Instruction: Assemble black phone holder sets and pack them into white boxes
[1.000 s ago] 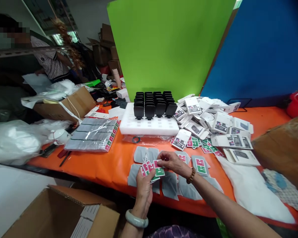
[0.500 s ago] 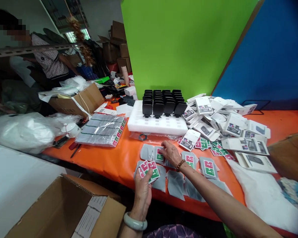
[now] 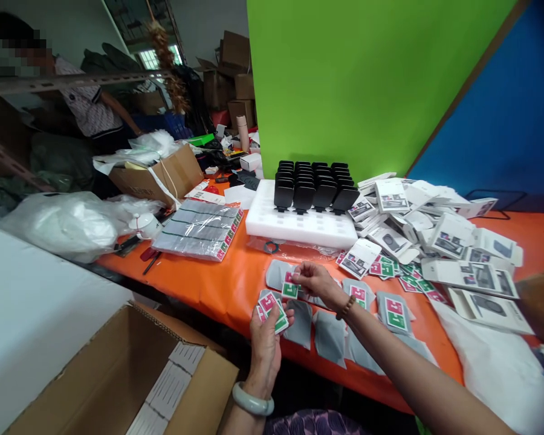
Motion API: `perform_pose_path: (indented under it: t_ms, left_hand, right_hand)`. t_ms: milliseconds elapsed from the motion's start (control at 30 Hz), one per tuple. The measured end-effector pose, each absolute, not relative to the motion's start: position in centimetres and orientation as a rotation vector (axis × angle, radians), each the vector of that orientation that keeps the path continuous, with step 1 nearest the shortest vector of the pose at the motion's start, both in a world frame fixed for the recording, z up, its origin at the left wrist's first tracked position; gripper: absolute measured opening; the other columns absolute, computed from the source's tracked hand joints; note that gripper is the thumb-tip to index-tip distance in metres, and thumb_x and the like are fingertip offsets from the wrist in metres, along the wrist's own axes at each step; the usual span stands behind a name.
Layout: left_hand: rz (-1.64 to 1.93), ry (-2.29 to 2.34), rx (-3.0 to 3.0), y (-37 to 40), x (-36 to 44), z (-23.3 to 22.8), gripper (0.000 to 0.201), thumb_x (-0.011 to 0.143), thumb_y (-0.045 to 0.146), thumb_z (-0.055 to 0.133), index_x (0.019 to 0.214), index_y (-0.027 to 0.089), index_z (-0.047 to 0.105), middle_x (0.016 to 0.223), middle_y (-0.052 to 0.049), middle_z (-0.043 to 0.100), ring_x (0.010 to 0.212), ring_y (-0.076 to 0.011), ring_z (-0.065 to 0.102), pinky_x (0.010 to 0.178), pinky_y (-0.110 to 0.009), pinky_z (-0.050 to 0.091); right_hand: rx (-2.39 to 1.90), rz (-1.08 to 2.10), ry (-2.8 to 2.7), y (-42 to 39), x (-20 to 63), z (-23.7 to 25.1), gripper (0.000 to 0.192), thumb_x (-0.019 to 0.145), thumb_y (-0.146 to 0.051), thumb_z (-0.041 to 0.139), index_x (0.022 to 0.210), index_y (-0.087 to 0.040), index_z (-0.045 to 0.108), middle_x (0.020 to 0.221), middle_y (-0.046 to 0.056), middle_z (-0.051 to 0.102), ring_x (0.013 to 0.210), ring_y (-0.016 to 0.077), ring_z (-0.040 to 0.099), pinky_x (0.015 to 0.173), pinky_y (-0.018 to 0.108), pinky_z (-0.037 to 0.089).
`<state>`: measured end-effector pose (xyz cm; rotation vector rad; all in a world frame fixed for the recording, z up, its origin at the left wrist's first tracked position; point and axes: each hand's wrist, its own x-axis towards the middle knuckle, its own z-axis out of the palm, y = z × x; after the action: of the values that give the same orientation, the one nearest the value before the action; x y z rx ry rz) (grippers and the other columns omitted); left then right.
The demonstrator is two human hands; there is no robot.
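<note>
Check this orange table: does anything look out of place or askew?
The white boxes at right lie in a jumbled heap, at many angles, with loose pink-and-green cards scattered along its front. That looks untidy beside the black pieces standing in rows on white foam.

The left hand [image 3: 265, 344] holds a fanned stack of pink-and-green cards [image 3: 272, 309]; the right hand [image 3: 320, 285] pinches 1 similar card [image 3: 290, 288] by the grey pouches [image 3: 330, 337] laid out on the orange tabletop [image 3: 199, 285]. Behind them, black pieces [image 3: 303, 196] stand in 4 columns on white foam [image 3: 290, 231], left of heaped white boxes [image 3: 453, 235].
</note>
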<state>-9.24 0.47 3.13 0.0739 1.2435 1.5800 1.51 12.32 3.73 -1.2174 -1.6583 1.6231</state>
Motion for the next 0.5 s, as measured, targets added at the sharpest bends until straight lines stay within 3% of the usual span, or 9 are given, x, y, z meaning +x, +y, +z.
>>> perform_pose_path:
  t_ms: [167, 300, 433, 500]
  left_hand:
    - [1.567, 1.274, 0.036, -1.0, -10.1, 3.1, 0.056, 0.049, 0.031, 0.090, 0.093, 0.014, 0.059, 0.074, -0.005, 0.072, 0.063, -0.0226, 0.071, 0.057, -0.029, 0.056]
    - [1.532, 1.235, 0.019, -1.9, -10.3, 3.6, 0.055, 0.053, 0.033, 0.088, 0.096, 0.014, 0.060, 0.079, -0.007, 0.072, 0.069, -0.0243, 0.072, 0.061, -0.032, 0.058]
    - [1.462, 1.154, 0.008, -2.3, -10.4, 4.1, 0.047, 0.064, 0.034, 0.082, 0.101, 0.015, 0.059, 0.089, -0.009, 0.073, 0.078, -0.0262, 0.072, 0.068, -0.036, 0.059]
    - [1.440, 1.118, -0.007, -2.4, -10.3, 4.2, 0.044, 0.069, 0.035, 0.079, 0.103, 0.015, 0.059, 0.095, -0.010, 0.073, 0.079, -0.0262, 0.072, 0.070, -0.038, 0.059]
  right_hand:
    - [-1.343, 1.310, -1.795, 14.7, -2.3, 2.4, 0.010, 0.074, -0.023, 0.053, 0.076, -0.022, 0.043, 0.056, -0.006, 0.049, 0.049, 0.0119, 0.049, 0.049, 0.023, 0.038]
    - [-1.386, 1.051, -1.939, 14.6, -4.1, 2.2, 0.013, 0.072, -0.009, 0.047, 0.079, -0.020, 0.048, 0.072, 0.002, 0.056, 0.070, 0.0177, 0.053, 0.063, 0.028, 0.040]
    - [-1.388, 0.882, -2.031, 13.4, -3.1, 3.4, 0.021, 0.075, -0.007, 0.050, 0.094, -0.017, 0.053, 0.099, 0.011, 0.059, 0.087, 0.0218, 0.054, 0.073, 0.031, 0.041]
    - [-1.334, 0.863, -2.059, 12.4, -1.8, 4.2, 0.018, 0.079, -0.014, 0.053, 0.096, -0.017, 0.054, 0.097, 0.009, 0.060, 0.086, 0.0210, 0.054, 0.076, 0.031, 0.041]
